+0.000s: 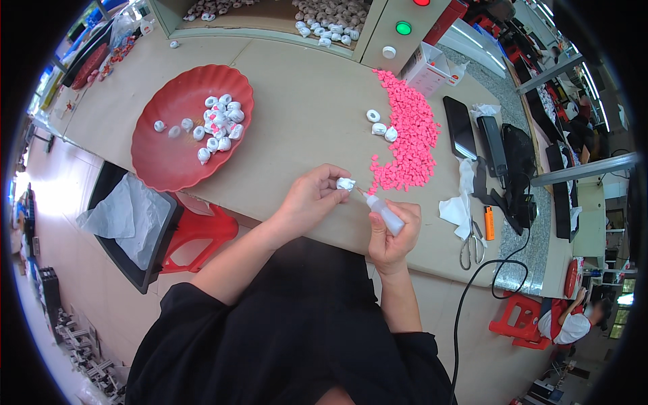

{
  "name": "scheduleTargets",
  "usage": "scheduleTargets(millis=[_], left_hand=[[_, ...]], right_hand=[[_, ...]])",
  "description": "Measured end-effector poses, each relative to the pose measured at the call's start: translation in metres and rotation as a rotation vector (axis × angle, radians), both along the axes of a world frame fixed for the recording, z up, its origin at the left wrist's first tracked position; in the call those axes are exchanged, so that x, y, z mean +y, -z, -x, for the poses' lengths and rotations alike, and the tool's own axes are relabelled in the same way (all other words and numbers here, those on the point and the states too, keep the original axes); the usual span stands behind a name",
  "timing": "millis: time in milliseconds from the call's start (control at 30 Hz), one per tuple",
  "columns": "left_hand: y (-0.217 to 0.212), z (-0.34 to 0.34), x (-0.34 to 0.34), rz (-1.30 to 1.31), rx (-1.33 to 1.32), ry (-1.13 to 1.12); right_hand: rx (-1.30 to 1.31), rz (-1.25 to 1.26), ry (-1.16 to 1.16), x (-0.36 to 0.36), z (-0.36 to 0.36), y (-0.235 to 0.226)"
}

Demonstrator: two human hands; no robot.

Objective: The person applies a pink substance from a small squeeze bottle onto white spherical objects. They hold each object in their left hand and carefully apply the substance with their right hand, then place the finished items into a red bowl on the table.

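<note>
Just inside the near edge of a pale desk (304, 94), a worker's left hand (314, 196) pinches a small white piece (345, 183) between thumb and fingertips, the fingers closed to little more than its width, a grip that appears meant to leave its right side clear. The right hand (398, 233) wraps closely around a squeeze bottle (387, 214), tilted so its thin nozzle points at that side; whether the tip touches cannot be told. The pairing suggests one hand steadies while the other aims. Toward the desk's left edge, a scalloped red bowl (160, 162) holds more white pieces (219, 125), its raised rim likely keeping them from rolling away. Pink bits (408, 128) spread along the desk's right half, from near the far edge down toward the hands, seemingly left loose for easy picking, with three white lumps (379, 128) beside them. A dark phone (460, 127) lies near the right edge and scissors (472, 251) nearer the front, apparently set aside from the working space. As for lettering, a white box (425, 69) by the far right corner bears print too small to make out, the bottle shows no legible label, and the green button (403, 28) on the cabinet (378, 40) carries no readable wording.
</note>
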State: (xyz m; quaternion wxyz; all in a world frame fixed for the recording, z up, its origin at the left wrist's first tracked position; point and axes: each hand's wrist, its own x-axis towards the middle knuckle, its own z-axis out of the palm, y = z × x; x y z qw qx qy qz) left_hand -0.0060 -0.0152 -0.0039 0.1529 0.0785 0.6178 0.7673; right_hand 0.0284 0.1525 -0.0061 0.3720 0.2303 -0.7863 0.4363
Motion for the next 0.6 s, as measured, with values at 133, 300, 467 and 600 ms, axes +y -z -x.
scheduleTargets(millis=[133, 300, 467, 600], left_hand=[[-0.0009, 0.0002, 0.0006, 0.006, -0.001, -0.006], [-0.0018, -0.0007, -0.0001, 0.033, 0.019, -0.014], [0.0014, 0.0002, 0.0006, 0.043, 0.048, -0.016], [0.0013, 0.0001, 0.0006, 0.036, 0.059, -0.013]], right_hand=[[-0.026, 0.029, -0.006, 0.0, -0.0002, 0.0013], [-0.071, 0.045, -0.02, 0.0024, 0.0, 0.0008], [-0.135, 0.134, -0.043, 0.0009, -0.0016, 0.0007], [-0.138, 0.144, -0.055, 0.0016, -0.0015, 0.0027]])
